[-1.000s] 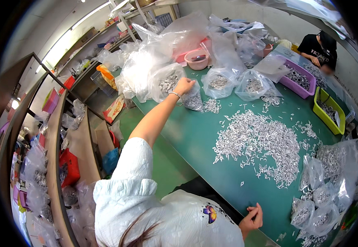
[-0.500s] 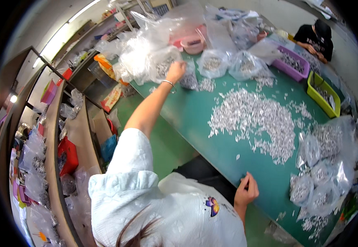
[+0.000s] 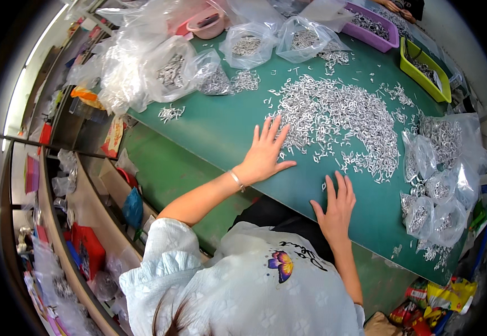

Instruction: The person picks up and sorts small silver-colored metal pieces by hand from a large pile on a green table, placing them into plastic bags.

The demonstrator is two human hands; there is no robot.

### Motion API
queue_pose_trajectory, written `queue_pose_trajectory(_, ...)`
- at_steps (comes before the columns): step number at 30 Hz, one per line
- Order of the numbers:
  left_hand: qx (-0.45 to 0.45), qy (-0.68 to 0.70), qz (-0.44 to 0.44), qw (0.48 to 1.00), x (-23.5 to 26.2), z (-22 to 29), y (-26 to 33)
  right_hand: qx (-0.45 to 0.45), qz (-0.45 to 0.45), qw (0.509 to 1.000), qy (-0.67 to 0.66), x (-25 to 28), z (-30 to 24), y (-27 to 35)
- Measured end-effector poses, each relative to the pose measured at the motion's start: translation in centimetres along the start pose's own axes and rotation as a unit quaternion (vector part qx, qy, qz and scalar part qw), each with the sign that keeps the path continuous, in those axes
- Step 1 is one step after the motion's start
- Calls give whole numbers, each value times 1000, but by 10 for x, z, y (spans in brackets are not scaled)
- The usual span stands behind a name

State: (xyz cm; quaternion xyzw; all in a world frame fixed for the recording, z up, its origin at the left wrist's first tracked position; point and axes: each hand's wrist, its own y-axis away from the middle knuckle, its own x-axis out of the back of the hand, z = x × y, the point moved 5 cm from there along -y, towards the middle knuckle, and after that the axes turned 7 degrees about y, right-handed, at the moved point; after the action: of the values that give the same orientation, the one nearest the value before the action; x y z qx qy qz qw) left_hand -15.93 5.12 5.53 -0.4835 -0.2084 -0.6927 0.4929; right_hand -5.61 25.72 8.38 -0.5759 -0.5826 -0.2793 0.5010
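Observation:
My left hand (image 3: 267,150) lies flat on the green table (image 3: 221,129), fingers spread, its fingertips at the near edge of a wide heap of small silvery metal pieces (image 3: 338,117). My right hand (image 3: 335,206) rests palm down near the table's front edge, fingers apart, just short of the heap's lower rim. Neither hand holds anything. A thin bracelet circles my left wrist.
Clear plastic bags of metal pieces (image 3: 170,73) crowd the far left; more filled bags (image 3: 439,185) lie at the right. A purple tray (image 3: 372,25), a lime-green tray (image 3: 425,67) and a pink bowl (image 3: 207,25) stand at the back. Shelves with clutter run along the left.
My left arm has drawn back from the bags at the far left to the heap's near edge. My right hand has come up from the front edge onto the table.

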Motion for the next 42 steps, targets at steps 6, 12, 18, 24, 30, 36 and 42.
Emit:
queue_pose_trajectory(6, -76, -5, 16, 997, -11, -12, -67, -19, -34, 992, 117, -20, 3, -59)
queue_pose_trajectory(12, -61, 41, 33, 997, -15, -21, -107, -61, 8, 994, 89, -22, 17, -105)
queue_pose_trajectory(18, -85, 24, -51, 995, -2, -14, -71, 58, -122, 990, -30, -43, -15, -106)
queue_pose_trajectory(24, -123, 56, -129, 982, 12, 3, -24, 10, -136, 991, -3, -19, 7, -62)
queue_pose_trajectory(30, -4, 50, 9, 999, 31, -3, -45, -99, 52, 993, 42, -6, 26, -61)
queue_pose_trajectory(36, -53, 45, -59, 996, -12, 22, -29, 41, -120, 992, 25, -34, -8, -86)
queue_pose_trajectory(42, -60, 32, -88, 994, 3, 16, -12, -58, -27, 991, 116, -13, 37, -61)
